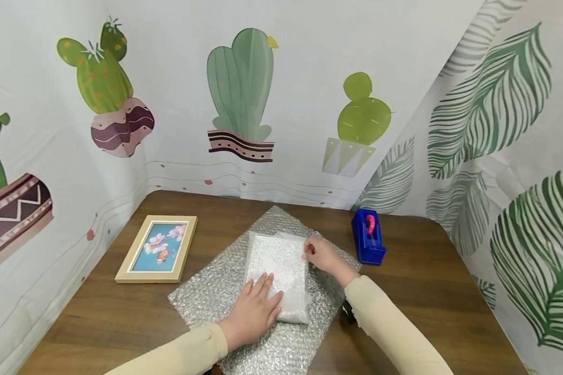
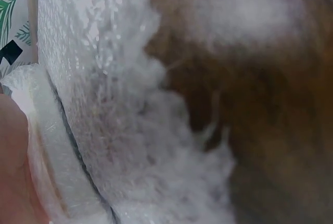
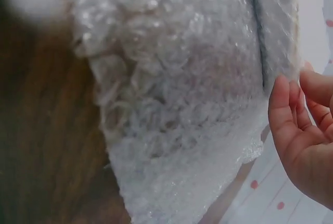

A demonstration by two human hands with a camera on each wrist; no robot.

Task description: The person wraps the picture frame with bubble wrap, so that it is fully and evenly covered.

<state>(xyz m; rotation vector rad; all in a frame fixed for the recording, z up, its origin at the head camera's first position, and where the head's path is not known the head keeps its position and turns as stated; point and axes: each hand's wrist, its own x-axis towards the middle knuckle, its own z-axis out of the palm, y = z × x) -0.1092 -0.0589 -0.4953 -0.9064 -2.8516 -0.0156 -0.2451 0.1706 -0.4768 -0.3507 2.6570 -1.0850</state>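
A flat rectangular package (image 1: 286, 271), wrapped in clear bubble wrap and whitish on top, lies on a larger bubble wrap sheet (image 1: 216, 281). In the left wrist view a beige strip shows through the side of the package (image 2: 57, 151). My left hand (image 1: 253, 312) rests on the lower left of its top with fingers spread. At the upper right edge, my right hand (image 1: 322, 253) has its fingers bent and pinches the wrapping. The right wrist view puts the thumb and fingertips of this right hand (image 3: 304, 125) right at the package's corner (image 3: 281, 41).
A light wooden picture frame (image 1: 156, 249) with a flower picture lies at the left of the brown table (image 1: 417, 291). Back right stands a blue tape dispenser (image 1: 368, 237) with a pink core. A cloth with cactus and leaf prints (image 1: 300, 104) hangs behind the table.
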